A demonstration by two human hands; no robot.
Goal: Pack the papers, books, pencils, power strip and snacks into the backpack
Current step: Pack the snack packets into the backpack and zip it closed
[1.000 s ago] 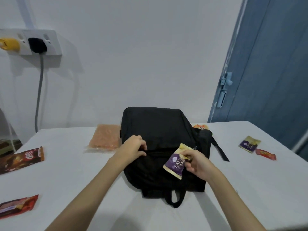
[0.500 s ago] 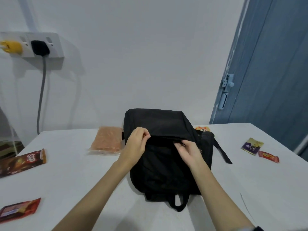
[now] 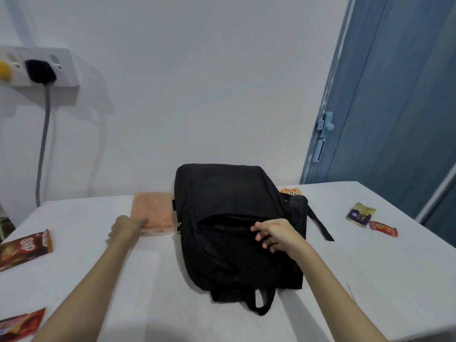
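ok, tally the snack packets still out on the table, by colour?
Brown or red-brown: 2, the Slip bar and the packet at the near left edge
Pale orange: 1
Orange-white, behind the backpack: 1
Purple-yellow: 1
Red: 1
Total: 6

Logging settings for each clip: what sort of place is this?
Probably a plain room in a home or dorm: a white-covered table against a bare wall, a wall socket with a plug in it, and a blue door.
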